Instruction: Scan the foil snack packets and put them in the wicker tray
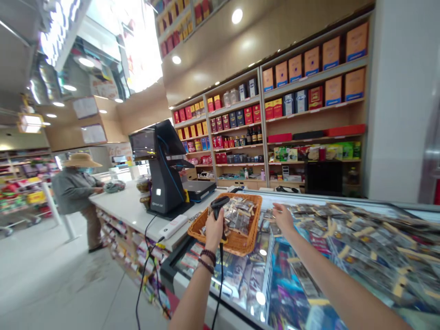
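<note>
My left hand (214, 229) is wrapped round the handle of a black barcode scanner (220, 202), whose cable hangs down past the wrist. Behind the scanner stands an orange wicker basket (240, 245) holding small clear packets (239, 213). To the right of the basket, my right hand (283, 219) reaches forward with its fingers apart and nothing visible in them. Beside it, many small packets with pale wooden strips (360, 231) lie spread over the glass top of a display freezer (288, 293). Coloured bags show through the glass.
A checkout screen on a black stand (167, 178) stands on the white counter (120, 199), with a white box (173, 226) and loose cables in front. A person in a straw hat (79, 192) stands at the counter's far side. Shelves of boxes (237, 120) line the back wall.
</note>
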The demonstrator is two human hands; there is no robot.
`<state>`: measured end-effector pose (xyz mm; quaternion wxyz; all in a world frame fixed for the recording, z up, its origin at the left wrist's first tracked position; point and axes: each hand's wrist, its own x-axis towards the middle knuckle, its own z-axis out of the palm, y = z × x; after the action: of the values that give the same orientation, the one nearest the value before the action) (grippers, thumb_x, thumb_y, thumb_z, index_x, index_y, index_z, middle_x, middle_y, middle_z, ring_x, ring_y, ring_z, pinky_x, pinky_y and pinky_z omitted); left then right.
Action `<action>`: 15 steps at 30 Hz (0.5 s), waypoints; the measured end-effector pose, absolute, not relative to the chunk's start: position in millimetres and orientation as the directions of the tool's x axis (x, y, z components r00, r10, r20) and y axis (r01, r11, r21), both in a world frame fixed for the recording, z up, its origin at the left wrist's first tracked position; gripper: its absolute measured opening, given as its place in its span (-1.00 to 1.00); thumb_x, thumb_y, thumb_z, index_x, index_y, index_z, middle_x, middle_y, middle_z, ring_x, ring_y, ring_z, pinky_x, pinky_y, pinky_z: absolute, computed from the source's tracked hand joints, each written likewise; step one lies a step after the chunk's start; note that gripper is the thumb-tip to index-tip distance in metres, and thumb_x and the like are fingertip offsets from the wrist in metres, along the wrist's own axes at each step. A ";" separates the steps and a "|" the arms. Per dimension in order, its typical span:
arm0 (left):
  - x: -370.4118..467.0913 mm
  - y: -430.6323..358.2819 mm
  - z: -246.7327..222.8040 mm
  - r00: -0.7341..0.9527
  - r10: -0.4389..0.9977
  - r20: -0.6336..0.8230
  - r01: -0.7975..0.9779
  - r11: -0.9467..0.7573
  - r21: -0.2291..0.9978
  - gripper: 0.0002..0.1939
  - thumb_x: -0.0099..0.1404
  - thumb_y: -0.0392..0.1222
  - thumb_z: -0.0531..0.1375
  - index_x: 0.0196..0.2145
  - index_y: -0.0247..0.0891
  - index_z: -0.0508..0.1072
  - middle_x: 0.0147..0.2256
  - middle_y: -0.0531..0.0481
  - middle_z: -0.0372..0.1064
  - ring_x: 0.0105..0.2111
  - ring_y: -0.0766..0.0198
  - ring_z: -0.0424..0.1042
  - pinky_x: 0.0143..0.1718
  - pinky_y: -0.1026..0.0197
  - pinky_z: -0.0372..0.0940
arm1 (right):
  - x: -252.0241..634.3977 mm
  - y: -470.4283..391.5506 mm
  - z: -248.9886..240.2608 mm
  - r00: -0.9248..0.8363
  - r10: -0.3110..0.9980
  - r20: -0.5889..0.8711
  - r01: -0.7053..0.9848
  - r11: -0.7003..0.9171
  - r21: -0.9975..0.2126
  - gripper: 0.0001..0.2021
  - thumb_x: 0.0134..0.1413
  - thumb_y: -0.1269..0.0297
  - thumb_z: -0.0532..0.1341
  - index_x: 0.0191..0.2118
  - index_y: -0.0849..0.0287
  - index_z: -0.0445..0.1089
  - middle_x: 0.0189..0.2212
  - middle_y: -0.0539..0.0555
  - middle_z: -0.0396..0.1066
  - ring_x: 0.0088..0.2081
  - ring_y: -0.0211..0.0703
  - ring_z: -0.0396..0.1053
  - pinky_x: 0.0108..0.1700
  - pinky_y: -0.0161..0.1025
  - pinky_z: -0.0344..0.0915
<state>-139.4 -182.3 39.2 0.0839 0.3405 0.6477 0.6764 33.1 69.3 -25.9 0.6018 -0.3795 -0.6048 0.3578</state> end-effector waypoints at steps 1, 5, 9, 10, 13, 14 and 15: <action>-136.4 -181.6 39.3 -0.753 0.554 0.354 0.331 -0.146 0.932 -0.41 0.23 0.45 0.25 -0.47 -0.17 0.34 -0.64 0.04 0.32 -0.64 0.25 0.36 -0.55 0.24 0.25 | 45.2 71.5 -30.7 -0.001 0.886 0.464 0.065 0.463 -0.884 -0.80 -0.07 0.21 0.22 -0.31 0.05 0.58 -0.25 0.16 0.66 -0.20 0.12 0.61 0.01 0.09 0.53; -109.6 -169.9 41.0 -0.706 0.614 0.354 0.297 -0.198 0.934 -0.45 0.25 0.39 0.28 -0.48 -0.17 0.33 -0.62 0.07 0.31 -0.64 0.29 0.34 -0.57 0.26 0.23 | 101.3 70.7 -43.9 -0.068 0.883 0.464 0.170 0.468 -0.867 -0.85 0.02 0.14 0.28 -0.35 0.04 0.57 -0.27 0.17 0.67 -0.20 0.15 0.61 0.05 0.13 0.51; -66.1 -149.4 41.7 -0.608 0.711 0.354 0.238 -0.262 0.935 -0.46 0.25 0.36 0.31 -0.46 -0.17 0.32 -0.60 0.08 0.30 -0.65 0.33 0.32 -0.60 0.29 0.17 | 158.1 50.1 -50.3 -0.267 0.861 0.433 0.225 0.492 -0.841 -0.71 -0.05 -0.06 0.45 -0.36 0.05 0.60 -0.25 0.17 0.67 -0.11 0.20 0.61 0.08 0.14 0.50; -54.2 -143.3 40.9 -0.588 0.727 0.355 0.227 -0.272 0.935 -0.46 0.25 0.35 0.30 -0.46 -0.17 0.32 -0.60 0.08 0.31 -0.65 0.34 0.31 -0.60 0.29 0.17 | 171.3 43.0 -51.7 -0.355 0.835 0.421 0.252 0.519 -0.817 -0.67 -0.12 -0.08 0.51 -0.32 0.05 0.63 -0.20 0.17 0.67 -0.06 0.23 0.59 0.11 0.16 0.49; -20.2 -124.5 34.7 -0.530 0.768 0.359 0.207 -0.294 0.933 -0.46 0.27 0.35 0.29 -0.46 -0.18 0.32 -0.60 0.09 0.31 -0.67 0.37 0.29 -0.59 0.30 0.17 | 205.2 24.3 -55.3 -0.609 0.695 0.383 0.325 0.658 -0.679 -0.54 -0.32 0.01 0.63 -0.20 0.00 0.67 -0.02 0.15 0.64 0.14 0.27 0.50 0.31 0.19 0.32; -9.9 -118.6 31.4 -0.515 0.780 0.357 0.203 -0.293 0.934 -0.46 0.27 0.36 0.29 -0.46 -0.18 0.32 -0.60 0.10 0.30 -0.67 0.38 0.29 -0.59 0.31 0.18 | 213.9 20.5 -56.4 -0.661 0.650 0.374 0.330 0.700 -0.633 -0.54 -0.33 0.04 0.64 -0.20 -0.02 0.67 0.00 0.12 0.63 0.19 0.26 0.47 0.36 0.18 0.26; -0.4 -113.2 27.5 -0.500 0.792 0.351 0.200 -0.289 0.936 -0.45 0.26 0.37 0.29 -0.46 -0.18 0.31 -0.60 0.10 0.30 -0.67 0.37 0.30 -0.60 0.31 0.19 | 221.1 18.4 -57.6 -0.690 0.621 0.373 0.331 0.728 -0.600 -0.58 -0.30 0.06 0.63 -0.22 -0.03 0.66 -0.01 0.11 0.62 0.21 0.25 0.45 0.38 0.16 0.23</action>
<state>-0.4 -113.2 27.5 0.2220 0.4479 0.5534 0.6662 221.1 18.4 -57.6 0.2874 -0.2691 -0.8840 0.2520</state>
